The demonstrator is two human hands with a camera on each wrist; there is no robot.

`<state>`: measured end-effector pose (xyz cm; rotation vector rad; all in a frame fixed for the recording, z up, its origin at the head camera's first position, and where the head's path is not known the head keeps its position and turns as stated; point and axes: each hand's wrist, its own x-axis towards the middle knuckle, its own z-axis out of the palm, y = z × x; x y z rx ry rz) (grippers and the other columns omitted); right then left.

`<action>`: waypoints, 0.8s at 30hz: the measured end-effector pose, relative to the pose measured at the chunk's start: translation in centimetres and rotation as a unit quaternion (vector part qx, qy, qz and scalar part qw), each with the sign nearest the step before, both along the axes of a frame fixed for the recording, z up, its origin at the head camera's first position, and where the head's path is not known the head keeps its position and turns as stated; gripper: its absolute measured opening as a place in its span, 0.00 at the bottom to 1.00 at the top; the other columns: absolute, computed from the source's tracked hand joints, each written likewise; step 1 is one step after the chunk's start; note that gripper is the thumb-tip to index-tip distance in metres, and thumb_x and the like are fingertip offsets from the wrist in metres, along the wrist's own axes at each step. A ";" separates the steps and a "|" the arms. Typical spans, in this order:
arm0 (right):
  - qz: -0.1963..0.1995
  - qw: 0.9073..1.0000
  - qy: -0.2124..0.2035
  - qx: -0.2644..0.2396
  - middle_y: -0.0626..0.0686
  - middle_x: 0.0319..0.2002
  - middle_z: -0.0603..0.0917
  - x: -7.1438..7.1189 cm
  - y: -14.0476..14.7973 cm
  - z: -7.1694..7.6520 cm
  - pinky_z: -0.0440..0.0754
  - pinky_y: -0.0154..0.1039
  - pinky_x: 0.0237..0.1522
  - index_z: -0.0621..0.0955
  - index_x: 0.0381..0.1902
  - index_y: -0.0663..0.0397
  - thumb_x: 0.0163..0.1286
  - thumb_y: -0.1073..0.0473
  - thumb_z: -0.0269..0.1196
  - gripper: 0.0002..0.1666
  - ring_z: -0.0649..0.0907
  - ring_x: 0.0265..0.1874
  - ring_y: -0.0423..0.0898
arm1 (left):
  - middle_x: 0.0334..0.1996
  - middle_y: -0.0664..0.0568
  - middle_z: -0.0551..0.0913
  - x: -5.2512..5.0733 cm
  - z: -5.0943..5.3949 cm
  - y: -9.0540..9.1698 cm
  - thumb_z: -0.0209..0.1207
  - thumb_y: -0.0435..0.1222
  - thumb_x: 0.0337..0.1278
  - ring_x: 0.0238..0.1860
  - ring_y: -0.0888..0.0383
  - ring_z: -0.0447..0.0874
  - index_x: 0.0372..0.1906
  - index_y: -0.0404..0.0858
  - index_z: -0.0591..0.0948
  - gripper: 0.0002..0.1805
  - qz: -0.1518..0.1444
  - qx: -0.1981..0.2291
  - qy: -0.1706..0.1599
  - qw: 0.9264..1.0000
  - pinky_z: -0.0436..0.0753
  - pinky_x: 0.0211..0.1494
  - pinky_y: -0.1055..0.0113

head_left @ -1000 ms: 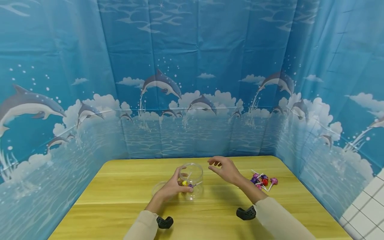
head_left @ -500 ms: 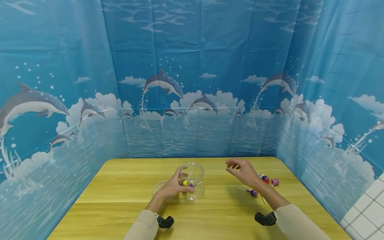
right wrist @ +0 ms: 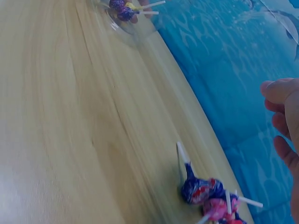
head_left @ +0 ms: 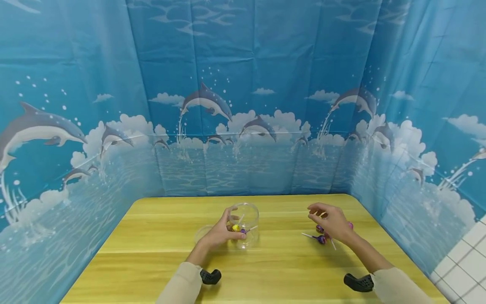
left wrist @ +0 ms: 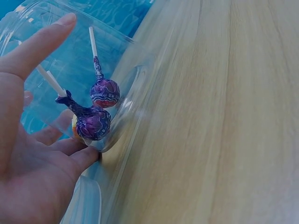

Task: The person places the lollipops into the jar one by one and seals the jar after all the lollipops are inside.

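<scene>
My left hand (head_left: 220,233) grips a clear plastic jar (head_left: 248,213) that stands on the table, fingers behind it and thumb across its near side. Inside the jar lie a yellow lollipop (head_left: 236,228) and purple lollipops (left wrist: 104,92), their white sticks leaning up. In the head view my right hand (head_left: 332,221) hovers above the pile of lollipops at the right, its fingers loosely bent with nothing between them. A dark purple lollipop (head_left: 321,239) lies at the near side of that pile, its stick toward the jar. The hand hides part of the pile.
A clear round lid (head_left: 202,232) lies on the yellow wood-grain table (head_left: 152,253), left of the jar and partly behind my left hand. Blue dolphin-print curtains (head_left: 228,169) stand along the table's back and sides. White tiles (head_left: 465,264) show at far right.
My right hand has moved right, away from beside the jar to over the lollipop pile. The left hand and jar have stayed in place.
</scene>
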<state>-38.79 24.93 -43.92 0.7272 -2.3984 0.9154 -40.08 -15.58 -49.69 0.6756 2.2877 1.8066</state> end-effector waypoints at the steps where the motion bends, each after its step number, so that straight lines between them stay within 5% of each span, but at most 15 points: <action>1: -0.004 1.000 -0.004 -0.001 0.44 0.35 0.86 0.1 0.4 0.0 0.84 0.39 0.36 0.87 0.49 0.57 0.70 0.66 0.69 0.10 0.84 0.34 0.44 | 0.71 0.37 0.63 -0.1 0.1 0.0 0.74 0.36 0.60 0.64 0.41 0.71 0.82 0.51 0.51 0.53 0.001 -0.002 0.000 1.000 0.74 0.63 0.45; 14: -0.034 0.999 -0.021 -0.017 0.48 0.35 0.87 1.3 4.2 -2.7 0.83 0.36 0.32 0.87 0.45 0.63 0.68 0.68 0.71 0.09 0.83 0.30 0.40 | 0.69 0.40 0.65 -0.2 -0.1 -0.1 0.74 0.38 0.59 0.64 0.41 0.74 0.80 0.54 0.53 0.52 0.003 -0.002 0.004 1.000 0.73 0.64 0.45; 24: -0.118 0.985 -0.128 -0.005 0.45 0.31 0.83 2.6 6.3 -6.3 0.79 0.38 0.33 0.84 0.43 0.59 0.66 0.51 0.75 0.18 0.81 0.30 0.41 | 0.70 0.35 0.63 -0.2 0.0 -0.1 0.74 0.37 0.60 0.65 0.42 0.72 0.81 0.53 0.53 0.52 -0.003 -0.003 0.009 1.000 0.74 0.63 0.45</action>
